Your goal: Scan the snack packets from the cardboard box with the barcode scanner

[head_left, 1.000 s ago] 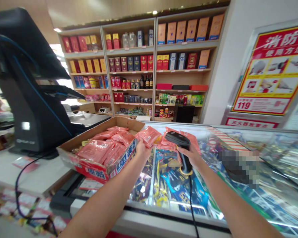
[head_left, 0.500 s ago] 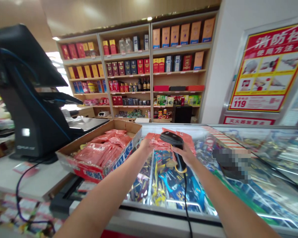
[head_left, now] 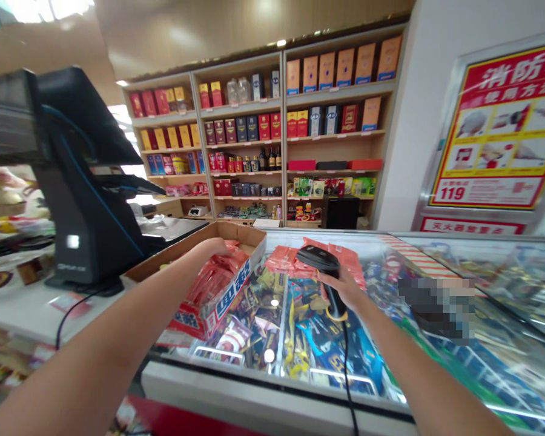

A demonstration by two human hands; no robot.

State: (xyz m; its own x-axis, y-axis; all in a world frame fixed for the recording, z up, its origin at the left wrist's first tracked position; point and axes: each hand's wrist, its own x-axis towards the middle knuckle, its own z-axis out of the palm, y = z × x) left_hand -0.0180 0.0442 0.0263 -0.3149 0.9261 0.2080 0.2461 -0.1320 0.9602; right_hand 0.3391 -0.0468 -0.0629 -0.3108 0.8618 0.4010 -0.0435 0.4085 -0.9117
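My right hand (head_left: 343, 287) is wrapped round the grip of a black barcode scanner (head_left: 320, 259), its cable running down towards me. Beneath and behind the scanner, several flat red packets (head_left: 281, 258) lie on the glass top of the freezer (head_left: 277, 315). Over on the left, my left hand (head_left: 214, 248) reaches into an open cardboard box (head_left: 254, 239) filled with similar red packets (head_left: 209, 281). Its fingers are hidden among the packets, so I cannot make out whether they grip one.
A black point-of-sale terminal (head_left: 86, 236) stands on the white counter (head_left: 22, 309) left of the box. Colourful frozen packages show through the freezer glass. Shelves of boxed goods (head_left: 240, 127) line the back wall, and a red poster (head_left: 499, 133) hangs at the right.
My left hand has moved left from the red packets on the glass into the cardboard box. My right hand still holds the scanner over the packets. The view has shifted slightly.
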